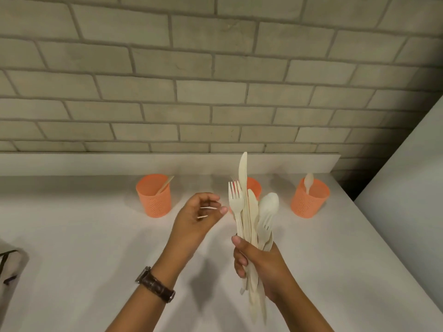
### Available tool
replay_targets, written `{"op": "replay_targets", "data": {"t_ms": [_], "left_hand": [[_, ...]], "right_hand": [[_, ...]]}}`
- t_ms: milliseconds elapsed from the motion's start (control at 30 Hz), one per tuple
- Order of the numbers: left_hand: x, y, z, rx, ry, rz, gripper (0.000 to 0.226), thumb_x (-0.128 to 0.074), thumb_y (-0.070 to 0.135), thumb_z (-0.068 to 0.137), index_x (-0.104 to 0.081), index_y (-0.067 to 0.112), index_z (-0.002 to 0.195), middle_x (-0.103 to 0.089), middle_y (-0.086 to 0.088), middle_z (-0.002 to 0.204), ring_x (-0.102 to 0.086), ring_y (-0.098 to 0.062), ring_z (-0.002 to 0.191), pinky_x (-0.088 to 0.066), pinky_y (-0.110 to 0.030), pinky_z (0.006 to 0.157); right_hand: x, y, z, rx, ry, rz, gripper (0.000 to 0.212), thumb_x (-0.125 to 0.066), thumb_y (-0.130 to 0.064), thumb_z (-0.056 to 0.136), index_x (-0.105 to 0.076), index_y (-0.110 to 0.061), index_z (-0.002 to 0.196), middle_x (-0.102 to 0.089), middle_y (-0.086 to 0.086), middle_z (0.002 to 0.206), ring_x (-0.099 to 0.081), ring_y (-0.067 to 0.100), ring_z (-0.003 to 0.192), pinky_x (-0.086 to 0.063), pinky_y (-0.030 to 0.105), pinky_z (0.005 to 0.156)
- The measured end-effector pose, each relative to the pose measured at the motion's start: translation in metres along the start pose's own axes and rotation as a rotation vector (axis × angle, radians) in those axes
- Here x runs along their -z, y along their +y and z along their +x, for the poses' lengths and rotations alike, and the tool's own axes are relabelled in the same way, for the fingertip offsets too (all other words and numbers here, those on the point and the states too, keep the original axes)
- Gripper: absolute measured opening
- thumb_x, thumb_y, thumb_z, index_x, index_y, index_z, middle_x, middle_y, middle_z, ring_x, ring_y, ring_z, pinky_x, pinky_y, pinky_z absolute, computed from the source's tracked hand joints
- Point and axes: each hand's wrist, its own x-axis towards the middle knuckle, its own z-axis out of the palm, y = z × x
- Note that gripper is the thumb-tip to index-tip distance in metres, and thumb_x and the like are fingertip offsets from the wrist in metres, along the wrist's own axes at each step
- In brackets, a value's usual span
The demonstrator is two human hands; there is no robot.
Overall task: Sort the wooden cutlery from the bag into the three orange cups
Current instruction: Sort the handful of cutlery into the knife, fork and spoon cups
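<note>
**A fistful of cutlery over the tabletop**

My right hand (261, 262) grips a bundle of wooden cutlery (251, 226) by the handles, with the fingers wrapped round the front and the thumb pressed against the near side. The bundle stands almost upright above the middle of the tabletop (84, 248). A knife (243, 176) rises highest. A fork (235, 200) fans out to its left, and a spoon (269, 204) to its right. The handle ends poke out below my fist.

My left hand (199, 216) hovers just beside the bundle at the height of the fork. Its fingers are loosely curled toward the fork and hold nothing. They are close to the fork but do not touch it. A brown watch (157, 285) sits on that wrist.

Three orange cups stand in a row along the far edge. The left cup (154, 197) holds one slim wooden handle (165, 184) leaning to the right. The middle cup (255, 186) is mostly hidden behind the bundle, so I cannot tell what is in it. The right cup (310, 200), near the far right corner, has a spoon (308, 182) standing in it, bowl up.

A corner of the bag (10, 271) shows at the left edge.
</note>
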Motion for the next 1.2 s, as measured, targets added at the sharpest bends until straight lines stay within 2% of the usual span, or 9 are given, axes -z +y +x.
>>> {"op": "replay_targets", "data": {"t_ms": [100,300,500,733,867,933,1000,1067,1200], "left_hand": [[-0.010,0.002,-0.007,-0.093,0.094,0.068,0.011,-0.077,0.024,0.070,-0.068,0.023,0.076,-0.068,0.011,0.073,-0.061,-0.002,0.069,-0.049,-0.011,0.066],[-0.038,-0.004,-0.012,-0.020,0.069,0.169,0.015,-0.083,0.029,0.063,-0.069,0.024,0.067,-0.068,0.008,0.065,-0.061,-0.003,0.061,-0.048,-0.009,0.059],[-0.051,0.005,-0.005,0.029,-0.027,0.089,0.011,-0.074,0.017,0.076,-0.072,0.023,0.067,-0.071,0.011,0.060,-0.068,-0.005,0.058,-0.051,-0.011,0.057],[-0.044,0.021,0.061,0.002,0.152,-0.178,0.004,-0.068,0.009,0.082,-0.069,0.011,0.078,-0.070,0.006,0.058,-0.065,-0.004,0.055,-0.055,-0.017,0.058],[-0.058,0.000,0.126,-0.054,0.230,-0.007,0.005,-0.073,0.012,0.078,-0.069,0.012,0.075,-0.069,0.000,0.068,-0.067,-0.009,0.059,-0.056,-0.027,0.069],[-0.073,-0.023,0.145,-0.023,0.212,0.122,0.009,-0.074,0.015,0.076,-0.068,0.014,0.069,-0.065,0.003,0.063,-0.060,0.000,0.052,-0.050,-0.024,0.065],[-0.086,-0.045,0.152,0.014,0.170,0.263,0.010,-0.073,0.016,0.078,-0.070,0.014,0.068,-0.063,0.003,0.060,-0.054,-0.004,0.053,-0.042,-0.020,0.060],[-0.091,-0.062,0.154,0.070,0.124,0.338,0.004,-0.073,0.016,0.078,-0.074,0.012,0.079,-0.069,-0.003,0.072,-0.057,-0.011,0.064,-0.043,-0.021,0.064],[-0.088,-0.062,0.142,0.073,0.181,0.403,0.035,-0.075,0.019,0.076,-0.067,0.009,0.110,-0.066,-0.006,0.112,-0.061,-0.016,0.098,-0.041,-0.022,0.082]], "right_hand": [[0.001,0.000,-0.004,-0.001,0.076,-0.001,0.016,-0.073,-0.024,0.081,-0.062,-0.013,0.084,-0.047,0.010,0.051,-0.045,0.020,0.039,-0.041,0.027,0.046],[0.006,0.000,-0.011,0.014,0.159,-0.035,0.019,-0.069,-0.021,0.083,-0.061,-0.011,0.069,-0.054,0.013,0.051,-0.045,0.021,0.038,-0.042,0.028,0.046],[0.022,-0.006,-0.017,0.008,0.227,-0.018,0.017,-0.066,-0.025,0.085,-0.066,-0.010,0.076,-0.064,0.014,0.059,-0.051,0.022,0.040,-0.046,0.027,0.046],[0.059,-0.006,-0.020,0.030,0.373,-0.008,0.013,-0.065,-0.020,0.086,-0.062,-0.008,0.084,-0.065,0.013,0.061,-0.048,0.020,0.039,-0.041,0.025,0.044],[0.076,-0.002,-0.018,0.040,0.413,-0.017,0.029,-0.070,-0.032,0.078,-0.061,-0.005,0.074,-0.055,0.012,0.051,-0.043,0.018,0.039,-0.039,0.028,0.051],[0.079,-0.002,-0.017,0.035,0.407,-0.014,0.032,-0.067,-0.037,0.071,-0.060,-0.007,0.065,-0.049,0.011,0.047,-0.040,0.018,0.039,-0.037,0.028,0.052],[0.080,-0.001,-0.015,0.026,0.396,-0.003,0.032,-0.067,-0.039,0.070,-0.060,-0.008,0.064,-0.046,0.011,0.046,-0.038,0.018,0.040,-0.036,0.027,0.051],[0.081,0.000,-0.013,0.017,0.387,0.027,0.030,-0.068,-0.038,0.070,-0.062,-0.009,0.068,-0.045,0.012,0.048,-0.036,0.019,0.040,-0.035,0.027,0.050],[0.082,-0.001,-0.007,0.009,0.374,0.052,0.027,-0.069,-0.037,0.069,-0.064,-0.010,0.069,-0.044,0.011,0.049,-0.035,0.019,0.038,-0.034,0.027,0.047]]}}
